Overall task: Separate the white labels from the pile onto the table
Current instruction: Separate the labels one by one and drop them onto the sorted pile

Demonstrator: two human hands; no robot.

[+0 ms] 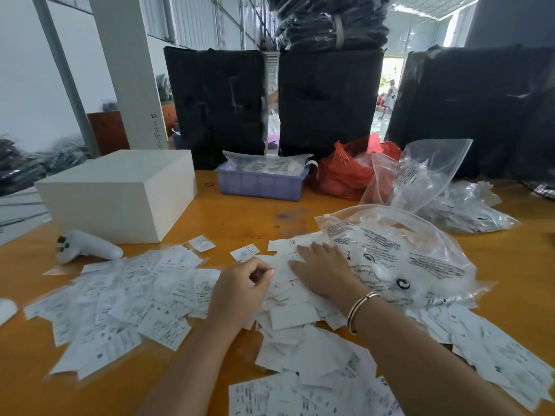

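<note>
Your orange table (240, 217) carries a white box (117, 193), a controller (87, 246), a purple tray (259, 183), a red bag (345, 175), clear bags (420, 175) and scattered white labels (120, 301).

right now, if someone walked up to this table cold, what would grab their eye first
Most likely the spread of white labels covering the near part of the orange table, with both hands in the middle of it: the left hand with fingers curled at the heap, the right hand flat on it. Next, the big printed clear bag right of the hands, and the white box at back left.
</note>
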